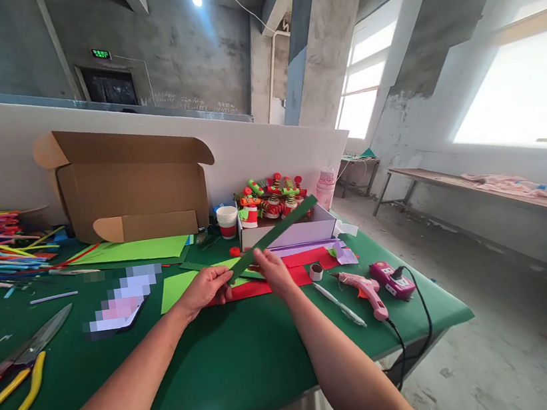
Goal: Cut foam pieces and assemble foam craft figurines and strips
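The person holds a dark green strip (284, 229) slantwise above the green-covered table (234, 365), its far end rising in front of the shallow box (302, 232). The left hand (207, 291) pinches its near end between thumb and fingers; the right hand (273, 272) grips it a little farther up, fingertips closed narrowly on the edge.

As far as shaping goes, the strip appears cut to a long, narrow form, but it looks flat and unfolded, and nothing is joined to it. Behind it, several small red-and-green figures (273, 201) with coiled parts sit in the box and look largely assembled (whether every one is complete is too small to tell). The strip itself seems to be at an early stage, with any bending, trimming or fastening undone.

The pink glue gun (368, 293) lies unheld at the right, the white pen (339, 304) just beside it, and the scissors (33, 347) rest open at the far left. Light green paper (173, 292) and red paper (254, 289) lie flat under and around the hands, part of the stock unused.
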The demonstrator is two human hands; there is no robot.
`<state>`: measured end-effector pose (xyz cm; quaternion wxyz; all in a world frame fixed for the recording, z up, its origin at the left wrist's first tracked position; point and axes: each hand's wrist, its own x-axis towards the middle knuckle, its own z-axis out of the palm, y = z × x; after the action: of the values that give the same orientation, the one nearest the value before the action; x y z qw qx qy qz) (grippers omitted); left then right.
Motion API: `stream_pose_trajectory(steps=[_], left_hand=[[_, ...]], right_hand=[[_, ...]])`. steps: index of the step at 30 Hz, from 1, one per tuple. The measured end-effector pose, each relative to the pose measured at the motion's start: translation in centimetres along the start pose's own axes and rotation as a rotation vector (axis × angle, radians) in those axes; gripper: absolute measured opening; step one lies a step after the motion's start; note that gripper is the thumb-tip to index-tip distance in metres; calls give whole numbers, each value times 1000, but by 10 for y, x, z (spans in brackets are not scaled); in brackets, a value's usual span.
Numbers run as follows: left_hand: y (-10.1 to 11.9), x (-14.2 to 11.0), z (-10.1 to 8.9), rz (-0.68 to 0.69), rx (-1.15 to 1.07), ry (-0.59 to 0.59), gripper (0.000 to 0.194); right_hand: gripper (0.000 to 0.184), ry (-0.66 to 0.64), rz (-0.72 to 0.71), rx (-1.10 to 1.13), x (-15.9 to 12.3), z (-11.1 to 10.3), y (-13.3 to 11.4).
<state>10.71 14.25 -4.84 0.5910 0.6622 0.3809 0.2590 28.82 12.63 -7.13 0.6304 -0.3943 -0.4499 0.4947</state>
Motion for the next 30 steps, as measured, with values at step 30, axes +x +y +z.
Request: stream_pose_trajectory(steps=[30], left_hand=[[-9,4,-46,66,245,208,52]], right_hand=[[36,468,-228,199,8,-55,-27]])
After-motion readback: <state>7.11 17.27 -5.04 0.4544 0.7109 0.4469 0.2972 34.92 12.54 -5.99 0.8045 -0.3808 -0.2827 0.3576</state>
